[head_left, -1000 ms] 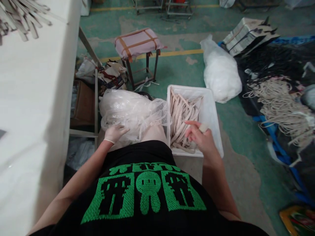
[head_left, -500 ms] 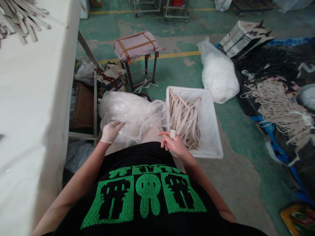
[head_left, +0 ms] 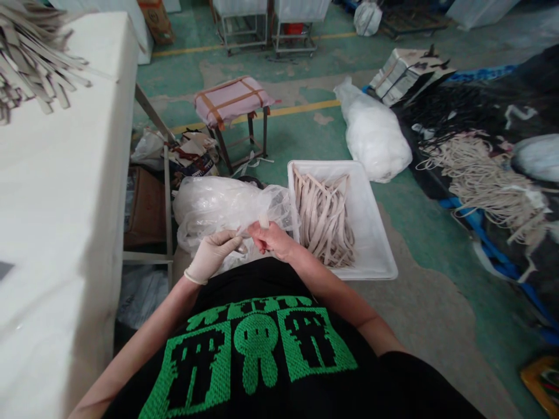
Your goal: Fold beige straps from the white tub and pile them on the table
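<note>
Bunching up at the left edge of the white bin [head_left: 370, 218], the clear plastic bag [head_left: 207, 201] lay under and just beyond both hands. Left hand [head_left: 213, 253], in a pale glove, was over the bag's near edge, thumb and fingertips drawn close together; couldn't tell whether they clamped anything. Right hand [head_left: 271, 235], fingers curled, was just beside the left fingertips; its grip was hidden, couldn't tell either. Pale tab [head_left: 264, 221] stuck up at the right hand, worn or held unclear. Inside the bin, pale strips [head_left: 323, 224] were heaped along the left edge, far left corner to near edge. Black shirt [head_left: 255, 343], green pattern, was below the hands. White counter [head_left: 65, 192] was on the left; second bunch of strips [head_left: 37, 64] fanned over its far end, tips toward the right edge. Cardboard box [head_left: 148, 203] sat below the counter's right edge. Pink-topped stool [head_left: 233, 100] stood beyond the bag. White sack [head_left: 378, 137] lay by the bin's far right corner. Pale cords [head_left: 484, 174] were piled farther right.
</note>
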Tool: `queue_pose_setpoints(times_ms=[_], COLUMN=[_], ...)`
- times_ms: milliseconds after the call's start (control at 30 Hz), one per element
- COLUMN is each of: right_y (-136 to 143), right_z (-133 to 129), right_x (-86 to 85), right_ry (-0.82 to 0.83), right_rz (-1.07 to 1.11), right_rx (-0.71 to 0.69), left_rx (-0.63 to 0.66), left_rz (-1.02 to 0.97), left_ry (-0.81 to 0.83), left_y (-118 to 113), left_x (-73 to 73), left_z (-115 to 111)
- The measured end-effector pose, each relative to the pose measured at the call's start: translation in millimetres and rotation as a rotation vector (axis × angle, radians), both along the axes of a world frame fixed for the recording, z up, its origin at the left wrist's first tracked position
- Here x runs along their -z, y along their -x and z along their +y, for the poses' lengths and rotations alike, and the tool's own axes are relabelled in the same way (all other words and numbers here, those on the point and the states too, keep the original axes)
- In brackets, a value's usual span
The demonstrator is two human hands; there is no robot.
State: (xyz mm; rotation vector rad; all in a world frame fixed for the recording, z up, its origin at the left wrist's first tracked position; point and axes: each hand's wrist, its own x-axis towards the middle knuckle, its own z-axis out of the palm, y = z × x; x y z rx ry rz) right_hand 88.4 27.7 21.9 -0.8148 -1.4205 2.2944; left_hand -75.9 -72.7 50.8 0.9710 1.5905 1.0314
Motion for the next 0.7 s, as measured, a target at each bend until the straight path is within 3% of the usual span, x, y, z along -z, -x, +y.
queue_pose_setpoints(times_ms=[167, 433, 700], right_y=[12.3, 8.4, 3.6], right_z=[16.9, 83.1, 119.8], right_x=[-19.5, -63.7, -92.7], right_ry=[-0.176, -0.355, -0.463], right_rz=[-0.101, -0.093, -0.060], right_rx=[0.116, 0.409, 0.495], left_rx=[0.094, 0.154, 0.207], left_rz=[-0.045, -0.063, -0.054], left_ry=[0.030, 0.066, 0.064], left_y=[-3.5, -0.6, 4.3], left_x=[8.3, 18.5, 15.9], left_z=[7.5, 16.8, 20.4])
